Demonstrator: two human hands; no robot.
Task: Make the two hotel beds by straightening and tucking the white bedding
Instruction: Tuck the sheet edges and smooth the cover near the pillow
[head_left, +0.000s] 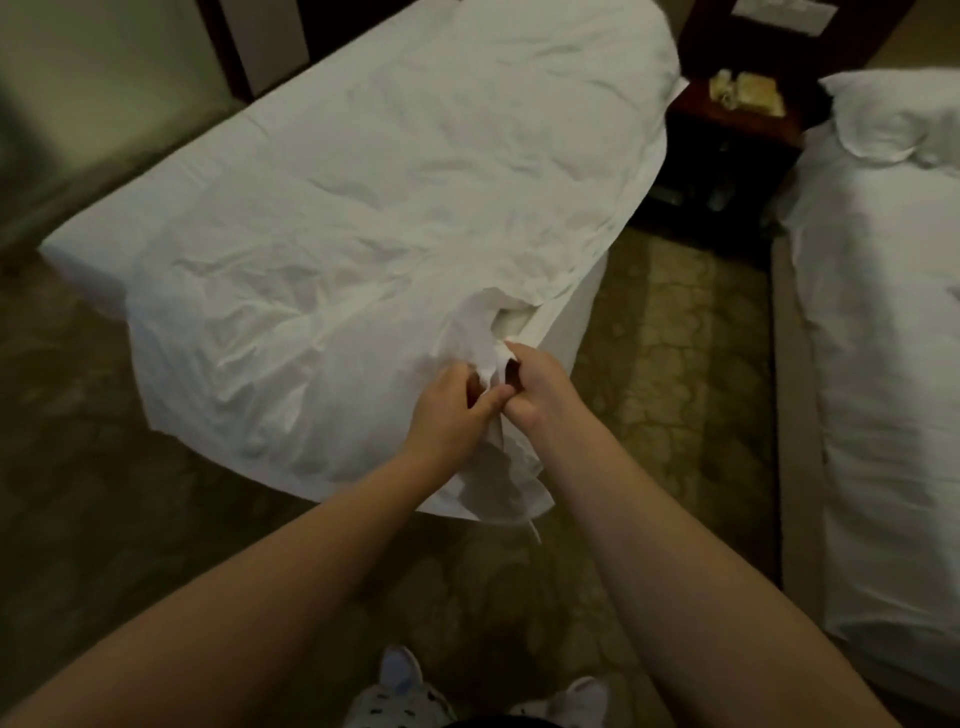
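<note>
White duvet cover (363, 208) is spread wrinkled over the near bed (78, 244), its corner hanging at the foot. That corner is gripped by closed fingers of left hand (447, 410) and right hand (535, 384). A second bed (883, 312) is seen at 3 o'clock.

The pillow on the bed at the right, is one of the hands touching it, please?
No, the pillow lies untouched at the far right, while the left hand and right hand both grip white bedding on the other bed.

Left bed (78, 244) under a wrinkled white duvet (363, 208). Right bed (795, 415) with white cover (893, 364) and pillow (883, 114). Both on patterned carpet (670, 364).
</note>
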